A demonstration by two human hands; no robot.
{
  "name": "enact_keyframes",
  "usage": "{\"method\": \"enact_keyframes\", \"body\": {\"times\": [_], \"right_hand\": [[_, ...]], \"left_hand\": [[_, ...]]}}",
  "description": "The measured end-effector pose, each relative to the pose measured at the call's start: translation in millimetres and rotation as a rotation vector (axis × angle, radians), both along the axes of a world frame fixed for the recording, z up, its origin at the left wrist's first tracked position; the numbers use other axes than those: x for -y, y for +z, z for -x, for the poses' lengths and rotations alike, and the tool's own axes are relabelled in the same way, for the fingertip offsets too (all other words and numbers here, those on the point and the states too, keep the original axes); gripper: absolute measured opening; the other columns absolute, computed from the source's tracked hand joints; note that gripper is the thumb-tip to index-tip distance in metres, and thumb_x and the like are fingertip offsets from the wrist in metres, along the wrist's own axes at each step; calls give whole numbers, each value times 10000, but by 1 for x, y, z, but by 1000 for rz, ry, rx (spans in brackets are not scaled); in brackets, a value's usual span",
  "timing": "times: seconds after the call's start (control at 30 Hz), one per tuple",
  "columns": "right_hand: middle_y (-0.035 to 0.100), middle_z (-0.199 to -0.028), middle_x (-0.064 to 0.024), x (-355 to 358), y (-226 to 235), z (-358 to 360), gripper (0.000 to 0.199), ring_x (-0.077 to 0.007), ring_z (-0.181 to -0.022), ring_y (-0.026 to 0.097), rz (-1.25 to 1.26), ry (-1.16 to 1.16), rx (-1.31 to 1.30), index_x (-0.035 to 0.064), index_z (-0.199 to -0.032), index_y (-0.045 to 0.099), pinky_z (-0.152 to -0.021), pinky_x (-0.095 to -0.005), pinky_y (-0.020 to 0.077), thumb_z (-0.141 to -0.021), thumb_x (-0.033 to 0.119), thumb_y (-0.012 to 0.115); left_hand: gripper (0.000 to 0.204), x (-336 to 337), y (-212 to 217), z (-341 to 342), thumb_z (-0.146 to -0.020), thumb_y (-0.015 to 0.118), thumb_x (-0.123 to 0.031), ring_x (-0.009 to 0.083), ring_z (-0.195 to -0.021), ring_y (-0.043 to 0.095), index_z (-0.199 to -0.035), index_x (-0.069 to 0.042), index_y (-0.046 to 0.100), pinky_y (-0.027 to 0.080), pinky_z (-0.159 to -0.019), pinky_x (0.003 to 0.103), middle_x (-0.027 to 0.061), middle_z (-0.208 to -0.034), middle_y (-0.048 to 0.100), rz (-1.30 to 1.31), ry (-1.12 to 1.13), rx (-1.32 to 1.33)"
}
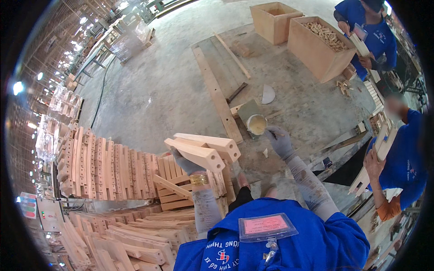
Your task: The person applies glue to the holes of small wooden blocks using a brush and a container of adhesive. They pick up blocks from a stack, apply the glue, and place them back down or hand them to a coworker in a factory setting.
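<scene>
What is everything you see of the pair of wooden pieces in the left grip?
The pair of wooden pieces looks like pale wood: two long blocks side by side, running left to right, with round holes in their right ends. The left grip, gray-gloved, holds them toward their left ends, above the concrete floor. Whether they are joined is unclear.

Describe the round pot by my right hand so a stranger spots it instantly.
Find the big box of wood pieces, upper right. Come down left past the white half-disc to your gloved right hand; the pot is just left of it. It's the only round container nearby, its contents pale yellow.
</scene>
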State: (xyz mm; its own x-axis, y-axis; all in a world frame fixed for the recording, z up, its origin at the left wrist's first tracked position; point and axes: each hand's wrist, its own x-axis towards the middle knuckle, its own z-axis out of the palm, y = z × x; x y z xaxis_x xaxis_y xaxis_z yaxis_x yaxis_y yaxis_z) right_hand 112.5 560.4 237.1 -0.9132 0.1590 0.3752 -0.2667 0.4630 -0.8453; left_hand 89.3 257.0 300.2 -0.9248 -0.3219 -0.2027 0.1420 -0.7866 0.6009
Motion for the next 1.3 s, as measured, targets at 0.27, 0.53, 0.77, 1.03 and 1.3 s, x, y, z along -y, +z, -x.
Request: {"method": "enact_keyframes", "body": {"times": [0.27,0.53,0.77,1.03,1.3], "right_hand": [[626,-870,-65,9,-7,-25,129,-137,-778,598,266,-62,130,25,-956,622,-690,-272,480,-854,97,590],[621,-868,-40,17,-31,-31,197,-118,-770,591,907,-240,334,24,-1026,599,-688,-254,487,-877,152,574],[613,-901,-30,17,-41,-25,179,-112,-792,579,773,-115,277,24,-1020,596,-704,-242,481,-887,139,563],[625,-885,-31,31,-34,-38,202,-115,-795,582,915,-127,333,17,-1030,615,-736,-259,484,-875,140,577],[614,-835,-33,34,-22,-40,153,-143,-757,582,1620,-176,351,66,-949,595,-662,-269,480,-888,205,577]], "left_hand": [[400,0,-12,3,-917,415,-449,240,-836,627,-1036,-89,546,557,-682,356,96,-989,606,86,108,83],[394,4,-16,5,-915,410,-437,237,-831,628,-1030,-88,550,554,-692,354,91,-976,611,106,-14,34],[423,-8,-12,6,-922,388,-451,239,-875,616,-1048,-79,546,545,-730,348,92,-1010,604,-37,-21,63],[418,16,-49,5,-949,359,-430,237,-899,609,-1067,-69,535,544,-740,348,91,-1027,596,423,59,86],[450,16,-53,6,-924,394,-456,237,-899,608,-1055,-51,539,539,-760,356,92,-1031,598,46,25,89]]}}
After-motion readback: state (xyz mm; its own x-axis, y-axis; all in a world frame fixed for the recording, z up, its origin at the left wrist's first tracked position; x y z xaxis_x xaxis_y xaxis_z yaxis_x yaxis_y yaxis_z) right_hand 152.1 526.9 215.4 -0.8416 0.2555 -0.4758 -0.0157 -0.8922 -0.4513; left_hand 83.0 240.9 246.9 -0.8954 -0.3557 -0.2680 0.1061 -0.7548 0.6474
